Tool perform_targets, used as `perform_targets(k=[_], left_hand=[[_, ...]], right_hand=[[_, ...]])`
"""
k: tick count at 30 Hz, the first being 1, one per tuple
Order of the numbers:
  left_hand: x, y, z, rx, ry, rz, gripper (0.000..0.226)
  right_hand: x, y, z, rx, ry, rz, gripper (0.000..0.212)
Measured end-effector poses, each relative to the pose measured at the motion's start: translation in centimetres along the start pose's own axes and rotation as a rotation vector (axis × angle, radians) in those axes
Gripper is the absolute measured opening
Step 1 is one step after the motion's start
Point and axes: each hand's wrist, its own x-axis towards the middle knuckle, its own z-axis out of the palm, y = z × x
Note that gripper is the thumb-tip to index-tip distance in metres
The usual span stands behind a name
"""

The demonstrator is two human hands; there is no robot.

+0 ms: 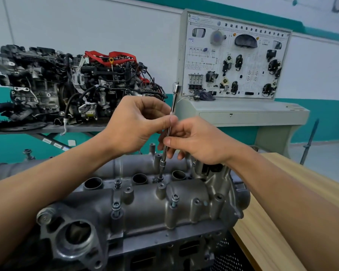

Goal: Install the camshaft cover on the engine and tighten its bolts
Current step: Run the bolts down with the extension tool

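Two bare hands, left hand (139, 124) and right hand (201, 142), pinch a slim chrome socket extension bar (174, 101). It stands on a bolt (160, 178) atop the ribbed grey cast-metal camshaft cover (145, 209), at lower centre.

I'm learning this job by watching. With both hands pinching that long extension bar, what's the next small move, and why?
Probably twirl the extension bar between the left hand and right hand to run its bolt down: the socket sits on it, and two nearer bolts stand proud of the camshaft cover.
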Motion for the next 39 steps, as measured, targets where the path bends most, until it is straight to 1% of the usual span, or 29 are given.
perform_targets(k=[6,9,12,14,16,18,20,23,25,27,30,33,35,37,39], left_hand=[[0.1,-0.4,0.1,-0.022,0.022,-0.027,0.021],[0.0,-0.5,0.1,-0.004,0.024,-0.033,0.019],[-0.2,-0.5,0.0,0.017,-0.01,-0.028,0.007],[-0.3,-0.4,0.0,0.033,-0.012,-0.022,0.009],[-0.3,-0.2,0.2,0.035,-0.001,-0.011,0.003],[-0.3,0.0,0.5,0.047,0.034,0.013,0.014],[-0.2,0.1,0.5,0.059,0.067,0.035,0.021],[0.0,0.1,0.5,0.065,0.091,0.022,0.018],[0.0,0.1,0.5,0.077,0.045,0.011,0.012],[0.0,0.1,0.3,0.09,-0.034,0.001,0.007],[-0.1,0.1,0.1,0.13,-0.089,-0.008,0.014],[-0.2,0.2,0.2,0.137,-0.106,-0.016,0.017],[-0.2,0.4,0.3,0.104,-0.089,-0.016,0.012],[-0.2,0.7,0.6,0.086,-0.026,0.0,0.007],[-0.2,0.8,0.7,0.099,0.058,0.017,0.017]], right_hand=[[0.1,0.8,-0.4,0.148,0.06,0.023,0.011],[0.1,0.8,-0.4,0.128,0.022,0.03,0.012],[0.1,0.6,-0.4,0.085,-0.023,0.039,0.012],[0.1,0.5,-0.3,0.101,-0.022,0.042,0.011],[0.2,0.4,-0.2,0.113,0.003,0.04,0.006],[0.2,0.5,-0.2,0.114,0.031,0.042,0.006],[0.3,0.6,-0.1,0.11,0.057,0.049,0.014],[0.4,0.5,0.0,0.087,0.043,0.052,0.017],[0.3,0.4,0.0,0.078,0.014,0.04,0.012],[0.2,0.4,-0.1,0.077,0.004,0.035,0.011],[0.2,0.5,-0.2,0.076,-0.011,0.055,0.013],[0.2,0.4,-0.2,0.08,-0.019,0.07,0.013],[0.2,0.3,-0.2,0.077,-0.028,0.067,0.011],[0.1,0.2,-0.1,0.081,-0.028,0.06,0.01],[0.1,0.3,-0.1,0.084,-0.002,0.059,0.008]])
